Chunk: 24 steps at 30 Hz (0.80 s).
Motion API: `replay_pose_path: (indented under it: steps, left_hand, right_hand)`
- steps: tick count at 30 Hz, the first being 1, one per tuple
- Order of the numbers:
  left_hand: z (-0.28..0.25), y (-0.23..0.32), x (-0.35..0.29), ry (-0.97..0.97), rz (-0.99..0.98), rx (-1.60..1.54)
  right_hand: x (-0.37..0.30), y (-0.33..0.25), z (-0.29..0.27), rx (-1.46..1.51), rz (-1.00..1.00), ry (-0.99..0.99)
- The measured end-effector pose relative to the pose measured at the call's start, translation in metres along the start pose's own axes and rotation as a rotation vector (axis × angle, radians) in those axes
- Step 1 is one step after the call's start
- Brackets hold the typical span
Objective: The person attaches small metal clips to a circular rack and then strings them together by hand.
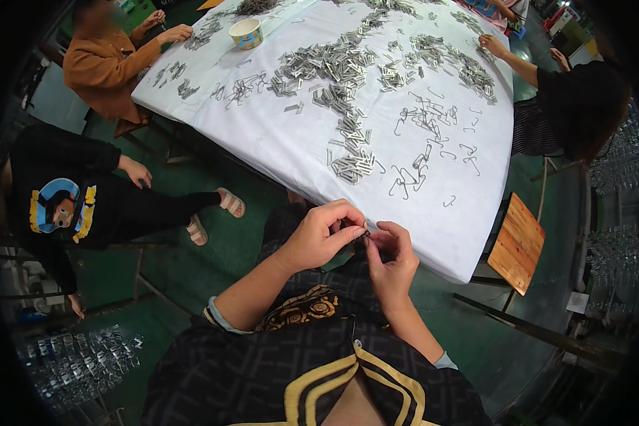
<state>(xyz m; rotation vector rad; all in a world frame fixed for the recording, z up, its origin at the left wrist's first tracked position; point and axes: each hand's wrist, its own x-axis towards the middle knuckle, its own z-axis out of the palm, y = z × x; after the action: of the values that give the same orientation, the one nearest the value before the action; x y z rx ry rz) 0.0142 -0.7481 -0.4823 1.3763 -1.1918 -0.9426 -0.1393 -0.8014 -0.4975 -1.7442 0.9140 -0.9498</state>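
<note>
My left hand (321, 236) and my right hand (392, 261) meet above my lap, just off the near edge of the table (255, 153). Thumb and fingers of both are pinched on a small dark metal piece (366, 233). Most of it is covered by my fingertips, so its exact kind does not show. On the white tabletop beyond lies a long heap of flat silver metal pieces (353, 165). Right of that heap are scattered thin bent wire hooks (407, 182), some of them tangled together. A single hook (449, 201) lies apart near the right front.
A paper tub (246, 34) stands far left beside a dark pile of wire (256, 6). Co-workers sit at the left (110, 67) and right (571, 99); another person in black (64, 184) sits near left. A wooden stool (518, 243) stands by the right corner.
</note>
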Motion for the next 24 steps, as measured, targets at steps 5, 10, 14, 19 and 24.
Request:
replay_pose_path:
  steps: [5, 10, 14, 19, 24]
  left_hand:
    - [0.003, -0.003, 0.001, -0.005, 0.054, -0.043]
    - [0.003, -0.008, 0.000, -0.040, 0.076, -0.017]
    - [0.002, -0.010, -0.002, -0.034, 0.039, -0.049]
    - [0.000, -0.007, -0.010, 0.023, 0.033, -0.033]
    - [0.003, -0.004, -0.015, 0.057, 0.040, -0.020]
  right_hand:
    - [0.002, 0.000, 0.000, -0.032, -0.014, -0.001]
    - [0.002, 0.001, 0.001, -0.014, -0.030, -0.012]
    - [0.002, -0.002, 0.002, -0.022, -0.054, -0.048]
    - [0.011, 0.014, -0.005, 0.045, -0.091, -0.110]
    - [0.059, 0.056, 0.014, -0.292, -0.217, -0.080]
